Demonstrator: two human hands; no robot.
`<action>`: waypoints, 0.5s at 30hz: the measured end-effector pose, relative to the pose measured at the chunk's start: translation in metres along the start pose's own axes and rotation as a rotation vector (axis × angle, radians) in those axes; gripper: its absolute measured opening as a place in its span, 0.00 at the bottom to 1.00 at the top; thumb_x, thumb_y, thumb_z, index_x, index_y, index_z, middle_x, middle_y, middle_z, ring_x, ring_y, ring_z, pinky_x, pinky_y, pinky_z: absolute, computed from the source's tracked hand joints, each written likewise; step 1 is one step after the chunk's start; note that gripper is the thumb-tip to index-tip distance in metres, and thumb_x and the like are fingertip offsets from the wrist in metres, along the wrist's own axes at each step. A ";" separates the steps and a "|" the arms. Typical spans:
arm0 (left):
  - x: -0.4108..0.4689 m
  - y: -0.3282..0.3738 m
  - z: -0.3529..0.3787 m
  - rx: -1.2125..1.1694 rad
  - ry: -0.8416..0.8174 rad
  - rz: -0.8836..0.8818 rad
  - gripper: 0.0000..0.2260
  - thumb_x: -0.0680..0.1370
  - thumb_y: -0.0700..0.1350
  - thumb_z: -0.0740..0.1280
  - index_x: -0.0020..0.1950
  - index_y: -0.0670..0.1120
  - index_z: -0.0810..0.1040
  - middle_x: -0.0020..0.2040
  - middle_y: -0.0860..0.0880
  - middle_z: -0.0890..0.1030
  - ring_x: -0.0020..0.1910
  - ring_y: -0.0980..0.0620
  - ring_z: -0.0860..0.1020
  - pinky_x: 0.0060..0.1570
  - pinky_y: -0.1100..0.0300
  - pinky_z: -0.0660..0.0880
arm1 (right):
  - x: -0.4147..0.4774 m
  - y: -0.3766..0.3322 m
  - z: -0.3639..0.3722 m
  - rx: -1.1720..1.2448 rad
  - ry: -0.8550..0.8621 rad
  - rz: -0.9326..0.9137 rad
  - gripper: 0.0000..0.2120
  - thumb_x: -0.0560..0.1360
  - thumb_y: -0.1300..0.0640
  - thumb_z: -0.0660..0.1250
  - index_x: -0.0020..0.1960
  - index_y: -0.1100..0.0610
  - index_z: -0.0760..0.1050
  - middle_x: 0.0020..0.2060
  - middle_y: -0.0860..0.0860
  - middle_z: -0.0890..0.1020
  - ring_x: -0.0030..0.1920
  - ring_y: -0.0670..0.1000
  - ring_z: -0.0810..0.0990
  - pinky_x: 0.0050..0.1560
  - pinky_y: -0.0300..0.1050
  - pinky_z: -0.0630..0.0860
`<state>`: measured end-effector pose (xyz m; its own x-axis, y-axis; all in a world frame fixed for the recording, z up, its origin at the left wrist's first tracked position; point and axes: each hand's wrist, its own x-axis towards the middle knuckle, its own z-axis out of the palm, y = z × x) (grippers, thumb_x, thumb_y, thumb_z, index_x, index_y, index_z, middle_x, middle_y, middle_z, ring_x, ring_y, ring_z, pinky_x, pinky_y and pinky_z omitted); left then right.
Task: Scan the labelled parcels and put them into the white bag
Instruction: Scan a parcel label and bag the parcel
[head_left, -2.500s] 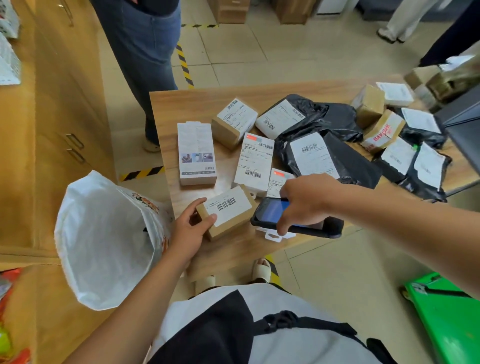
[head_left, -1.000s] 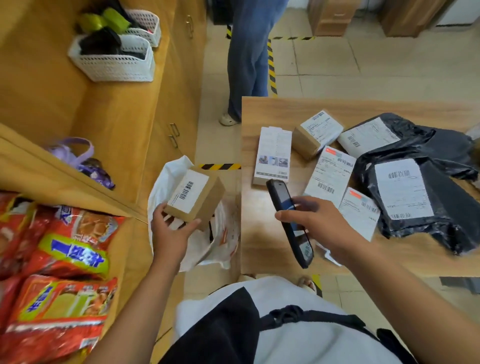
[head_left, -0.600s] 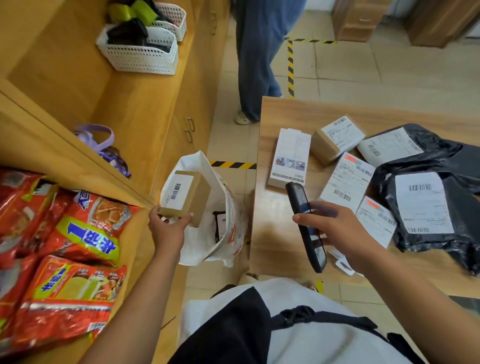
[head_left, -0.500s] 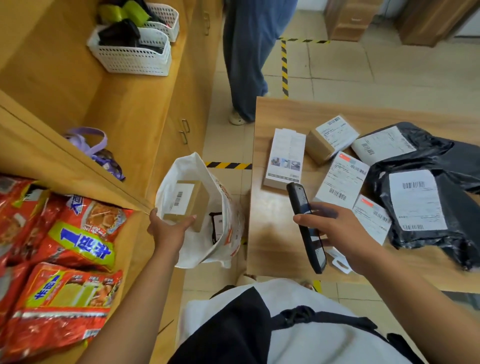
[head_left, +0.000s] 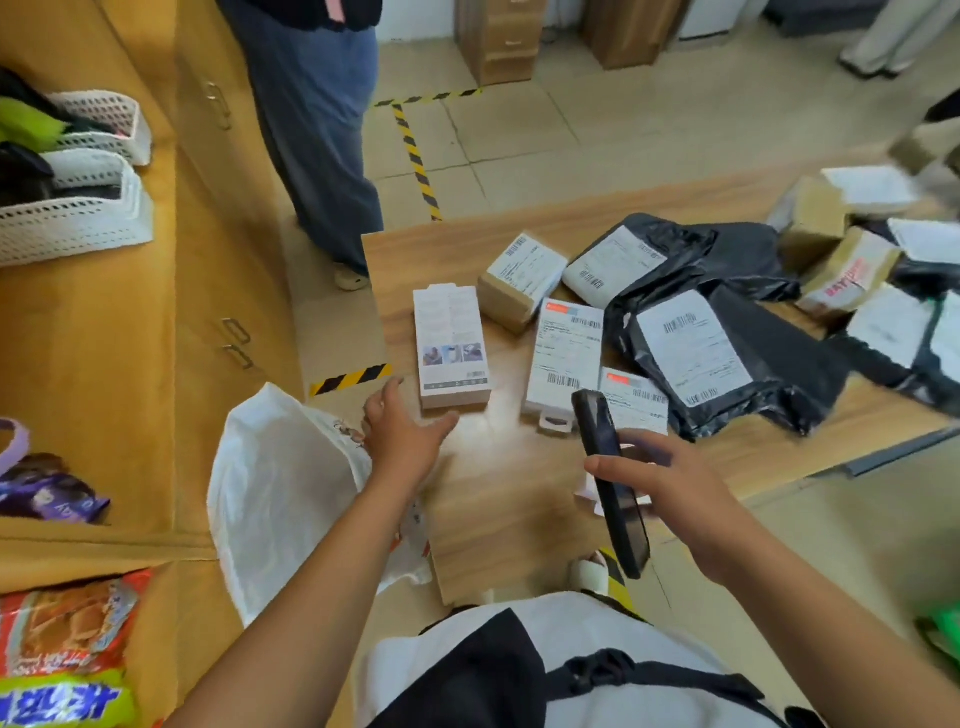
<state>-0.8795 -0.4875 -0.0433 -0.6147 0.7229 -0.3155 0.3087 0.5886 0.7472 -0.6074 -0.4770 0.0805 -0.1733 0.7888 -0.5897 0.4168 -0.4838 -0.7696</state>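
A wooden table (head_left: 498, 499) fills the middle of the frame. The empty left hand (head_left: 400, 436) spreads wide beside the white box (head_left: 451, 345), which looks light and stiff; grab its long sides. The right hand (head_left: 660, 483) squeezes the scanner (head_left: 610, 480). The white bag (head_left: 280, 493) waits lower left.

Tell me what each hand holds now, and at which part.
The right hand holds the black scanner around its middle. The left hand is open and holds nothing.
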 end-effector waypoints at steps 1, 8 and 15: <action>0.005 0.010 0.007 0.033 -0.006 0.035 0.36 0.68 0.57 0.76 0.73 0.54 0.65 0.74 0.46 0.62 0.72 0.42 0.62 0.68 0.46 0.62 | -0.003 0.005 -0.006 0.019 0.028 0.003 0.29 0.59 0.41 0.79 0.58 0.46 0.81 0.53 0.51 0.85 0.49 0.53 0.86 0.45 0.51 0.83; 0.026 0.045 0.046 0.188 0.028 0.001 0.39 0.67 0.61 0.75 0.72 0.53 0.63 0.73 0.45 0.58 0.71 0.40 0.59 0.70 0.46 0.56 | -0.022 0.036 -0.037 0.114 0.166 0.065 0.22 0.66 0.47 0.81 0.59 0.45 0.82 0.52 0.49 0.86 0.47 0.50 0.85 0.40 0.45 0.79; 0.034 0.054 0.068 0.237 0.084 -0.168 0.48 0.62 0.62 0.79 0.74 0.55 0.56 0.75 0.43 0.53 0.71 0.39 0.58 0.70 0.44 0.59 | -0.027 0.041 -0.059 0.164 0.218 0.052 0.21 0.68 0.49 0.79 0.59 0.45 0.81 0.52 0.48 0.84 0.49 0.52 0.83 0.47 0.51 0.81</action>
<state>-0.8347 -0.4066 -0.0533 -0.7259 0.5821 -0.3664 0.3524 0.7723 0.5286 -0.5332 -0.4957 0.0788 0.0478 0.8156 -0.5767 0.2673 -0.5668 -0.7793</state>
